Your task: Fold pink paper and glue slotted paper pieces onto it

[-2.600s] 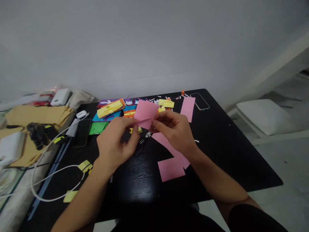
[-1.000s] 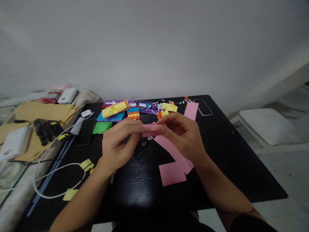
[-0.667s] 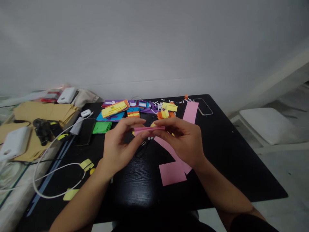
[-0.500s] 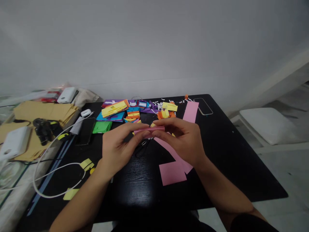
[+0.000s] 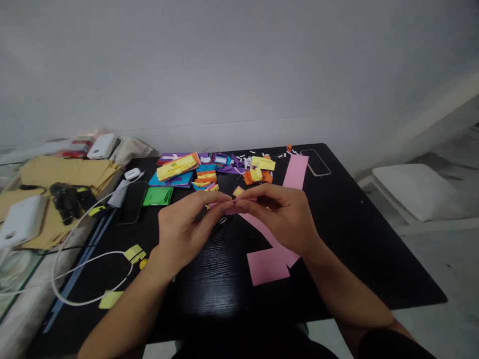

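Between the fingertips of both hands is a folded piece of pink paper (image 5: pixel 235 201), held up over the table with a thin edge facing me. My left hand (image 5: pixel 189 219) pinches its left end between thumb and fingers. At the other end, my right hand (image 5: pixel 282 212) grips it the same way, the two thumbs almost meeting. Under my right hand a long pink paper strip (image 5: pixel 258 224) runs across the table, and a pink paper rectangle (image 5: pixel 267 267) lies nearer to me. Scissors (image 5: pixel 221 224), partly hidden, lie below the held paper.
On the black table (image 5: pixel 213 284) are yellow folded papers (image 5: pixel 177 167), green papers (image 5: pixel 158 196), orange pieces (image 5: pixel 267 177) and white scraps. A phone (image 5: pixel 315 163) lies at back right, another dark phone (image 5: pixel 132 202) at left. A white cable (image 5: pixel 56 264) loops at left near a power bank (image 5: pixel 24 219).
The pink paper in my fingers now shows a thinner edge, and my fingertips have pressed closer together along it. Both hands stay in nearly the same place.
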